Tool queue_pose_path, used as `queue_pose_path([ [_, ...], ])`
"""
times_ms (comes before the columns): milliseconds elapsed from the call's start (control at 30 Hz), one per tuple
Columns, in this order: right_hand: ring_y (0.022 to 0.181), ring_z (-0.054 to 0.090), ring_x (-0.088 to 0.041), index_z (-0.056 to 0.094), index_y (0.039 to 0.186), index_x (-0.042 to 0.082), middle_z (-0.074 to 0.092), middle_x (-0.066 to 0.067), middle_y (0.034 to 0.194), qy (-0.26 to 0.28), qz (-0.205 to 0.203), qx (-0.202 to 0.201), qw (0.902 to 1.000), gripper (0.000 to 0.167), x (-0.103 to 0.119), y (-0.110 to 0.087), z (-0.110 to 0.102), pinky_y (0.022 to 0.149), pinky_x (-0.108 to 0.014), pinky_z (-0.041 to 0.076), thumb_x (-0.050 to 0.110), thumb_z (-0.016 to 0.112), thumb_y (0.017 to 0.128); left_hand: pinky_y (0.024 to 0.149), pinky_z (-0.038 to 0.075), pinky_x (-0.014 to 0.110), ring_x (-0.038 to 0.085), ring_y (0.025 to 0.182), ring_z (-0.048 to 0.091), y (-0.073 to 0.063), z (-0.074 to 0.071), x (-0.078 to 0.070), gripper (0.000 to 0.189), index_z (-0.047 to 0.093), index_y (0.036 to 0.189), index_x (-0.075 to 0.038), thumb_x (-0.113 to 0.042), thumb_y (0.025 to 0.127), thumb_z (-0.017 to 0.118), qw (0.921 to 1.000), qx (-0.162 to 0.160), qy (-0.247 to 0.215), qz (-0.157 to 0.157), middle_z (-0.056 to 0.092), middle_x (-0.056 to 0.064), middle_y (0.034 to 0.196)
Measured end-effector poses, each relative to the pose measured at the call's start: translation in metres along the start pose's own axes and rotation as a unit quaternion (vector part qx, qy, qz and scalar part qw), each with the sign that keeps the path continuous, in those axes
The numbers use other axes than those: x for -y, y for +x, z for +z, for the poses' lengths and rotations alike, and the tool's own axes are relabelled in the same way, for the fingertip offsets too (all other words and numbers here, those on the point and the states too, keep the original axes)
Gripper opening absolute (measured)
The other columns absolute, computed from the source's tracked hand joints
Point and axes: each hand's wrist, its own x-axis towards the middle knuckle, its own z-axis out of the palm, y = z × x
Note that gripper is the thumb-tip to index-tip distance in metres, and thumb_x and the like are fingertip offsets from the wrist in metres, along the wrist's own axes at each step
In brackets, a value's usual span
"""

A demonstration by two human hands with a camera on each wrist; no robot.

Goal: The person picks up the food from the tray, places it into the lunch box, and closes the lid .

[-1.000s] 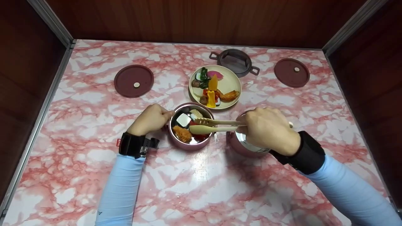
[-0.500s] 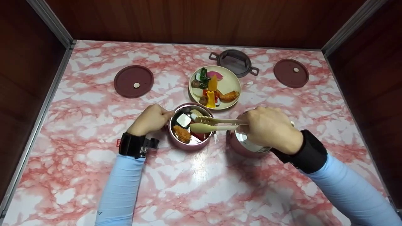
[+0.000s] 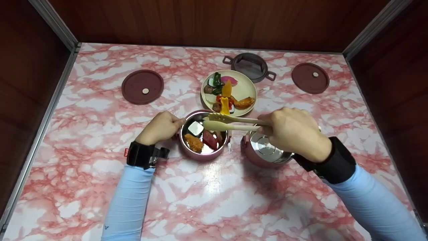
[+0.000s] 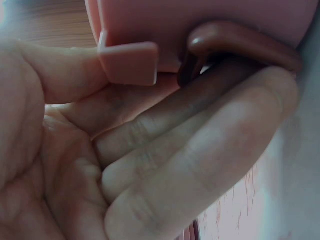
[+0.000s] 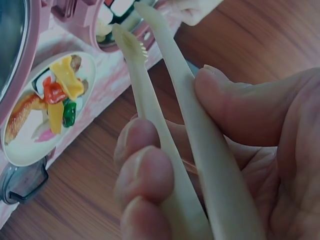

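Note:
My left hand (image 3: 162,127) grips the left side of a pink pot (image 3: 204,156). In the left wrist view its thumb presses a tab (image 4: 132,62) at the rim and its fingers lie beneath the brown loop handle (image 4: 240,42). Inside this pot are a white square piece (image 3: 195,128), a fried brown food piece (image 3: 193,143) and a dark red piece (image 3: 210,140). Beige tongs (image 3: 217,126), held in my right hand (image 3: 292,134), reach over the pot's far half. Their tips stand apart in the right wrist view (image 5: 150,17), with no food visible between them.
A second pink pot (image 3: 264,164) with a shiny inside stands under my right hand. Behind the first pot, a cream plate (image 3: 245,87) carries several food pieces. Farther back are a dark two-handled dish (image 3: 250,67) and two maroon lids (image 3: 142,82), one at each side.
The tongs have shifted toward the far side of the pot, uncovering the dark red piece. My right hand has moved slightly right, exposing more of the second pot. My left hand stays put.

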Motion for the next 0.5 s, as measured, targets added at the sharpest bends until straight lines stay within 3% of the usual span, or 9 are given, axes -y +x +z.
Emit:
queue_pose_path([
  [267,0.053,0.049,-0.020,0.069,0.086,0.025,0.056,0.002,0.063,0.008,-0.006,-0.004,0.9999,0.005,-0.003,-0.001,-0.001,0.038,-0.036,0.032,0.026,0.070,0.090,0.054,0.045,0.033,0.017,0.050,0.050,0.000,0.000,-0.001,0.052,0.054,0.054,-0.014,-0.035,0.101,0.054,0.9999,0.003,-0.001,-0.010,0.051,-0.001,0.052],
  [500,0.051,0.049,-0.022,0.065,0.082,0.021,0.052,0.000,0.058,-0.002,0.009,-0.064,0.9979,0.012,-0.014,0.003,-0.003,0.037,-0.040,0.034,0.026,0.071,0.090,0.054,0.045,0.034,0.017,0.049,0.048,0.000,0.000,-0.002,0.051,0.050,0.053,-0.016,-0.034,0.101,0.054,0.9999,0.004,0.000,-0.012,0.049,-0.001,0.052],
])
